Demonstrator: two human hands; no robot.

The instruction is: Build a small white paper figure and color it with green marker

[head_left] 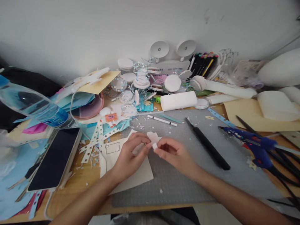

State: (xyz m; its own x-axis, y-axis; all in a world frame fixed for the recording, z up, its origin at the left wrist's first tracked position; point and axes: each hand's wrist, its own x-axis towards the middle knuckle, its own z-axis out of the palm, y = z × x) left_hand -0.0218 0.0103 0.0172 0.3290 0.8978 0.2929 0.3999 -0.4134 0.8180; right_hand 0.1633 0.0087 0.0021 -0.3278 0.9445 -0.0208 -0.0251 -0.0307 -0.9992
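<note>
My left hand [134,153] and my right hand [175,153] meet over the grey cutting mat [187,184], both with thumb and fingers pinched. Between their fingertips is a small white piece [154,146], which looks like paper or foam. Just behind it shows a white paper scrap [152,137]; whether the two are joined I cannot tell. Under my left hand lies a cream paper sheet [138,177] with a rectangle drawn on it, partly hidden by the wrist. A black-handled craft knife [208,145] rests on the mat to the right.
At the right lies a blue glue gun [256,143] beside black scissors [246,123]. A white pen [162,120] and a white roll [178,101] lie behind my hands. Leftward are a phone [55,159] and a tilted water bottle [35,103]. White disc-shaped crafts [141,81] crowd the back.
</note>
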